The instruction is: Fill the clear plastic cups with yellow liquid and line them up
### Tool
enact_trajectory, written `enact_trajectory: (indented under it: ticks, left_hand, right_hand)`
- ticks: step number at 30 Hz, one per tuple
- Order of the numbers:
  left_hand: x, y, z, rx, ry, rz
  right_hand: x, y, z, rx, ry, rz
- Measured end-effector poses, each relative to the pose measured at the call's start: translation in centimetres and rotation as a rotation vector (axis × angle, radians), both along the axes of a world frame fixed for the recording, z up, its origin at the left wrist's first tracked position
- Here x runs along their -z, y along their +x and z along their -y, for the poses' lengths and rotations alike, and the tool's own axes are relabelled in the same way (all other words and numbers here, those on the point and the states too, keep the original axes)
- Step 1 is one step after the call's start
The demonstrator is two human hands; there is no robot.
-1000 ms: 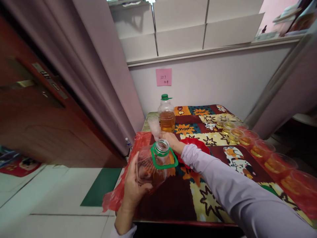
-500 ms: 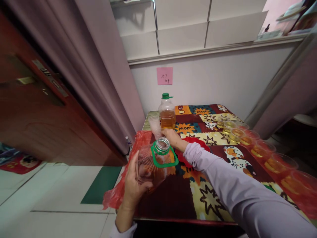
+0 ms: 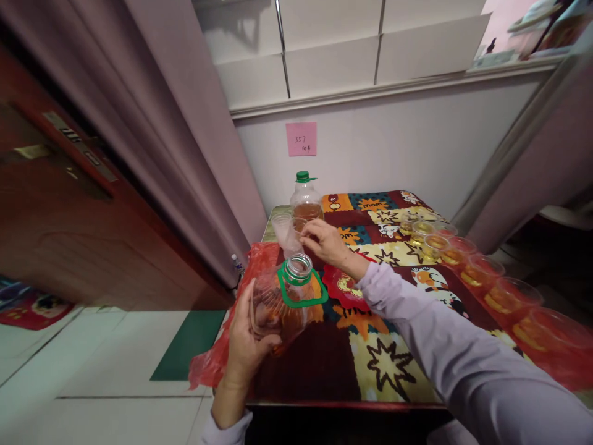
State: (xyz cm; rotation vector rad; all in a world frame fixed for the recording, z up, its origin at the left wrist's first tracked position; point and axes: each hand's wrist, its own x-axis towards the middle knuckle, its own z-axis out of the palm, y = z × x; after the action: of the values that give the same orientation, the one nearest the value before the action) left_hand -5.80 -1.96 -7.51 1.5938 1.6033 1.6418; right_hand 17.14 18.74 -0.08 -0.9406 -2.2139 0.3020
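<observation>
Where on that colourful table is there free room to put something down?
The near middle of the table is bare, bordered by the open bottle in the left hand, the right sleeve and the front edge. The right side is crowded with filled cups; the far left corner holds a capped bottle and empty cups by the right hand.

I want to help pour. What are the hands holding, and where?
Left hand grips the uncapped clear plastic jug by its side; right hand pinches a clear plastic cup.

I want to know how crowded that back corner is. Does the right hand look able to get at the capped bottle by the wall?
Probably yes. The right hand is already at the stacked clear cups, just in front of the capped bottle, with nothing standing between them.
</observation>
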Motion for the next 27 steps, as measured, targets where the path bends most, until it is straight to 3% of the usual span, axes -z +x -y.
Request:
enact_trajectory:
  ticks: [2,4,9,11,14,23,27]
  left_hand:
    - [0.2,-0.2,-0.2,0.043,0.001,-0.003]
    - [0.3,-0.3,-0.4,0.069,0.024,-0.011]
    - [0.0,-0.2,-1.0,0.073,0.067,-0.089]
    - [-0.4,0.0,-1.2,0.061,0.063,-0.140]
    - [-0.7,0.2,-1.3,0.061,0.056,-0.189]
    - [-1.2,1.1,-1.3,0.057,0.019,-0.191]
    - [-1.5,1.3,-1.2,0.041,0.011,-0.178]
  right_hand:
    - [0.2,3.4,0.5,-0.016,0.092,-0.055]
    - [1.4,7.1,1.2,-0.012,0.135,0.002]
    - [6.8,13.3,3.7,0.133,0.015,0.306]
    - [8.2,14.1,4.2,0.166,-0.008,0.343]
    - [9.1,14.3,4.3,0.175,-0.017,0.348]
    - [9.5,14.0,4.3,0.176,-0.040,0.370]
    - [8.1,14.8,5.8,0.186,0.009,0.198]
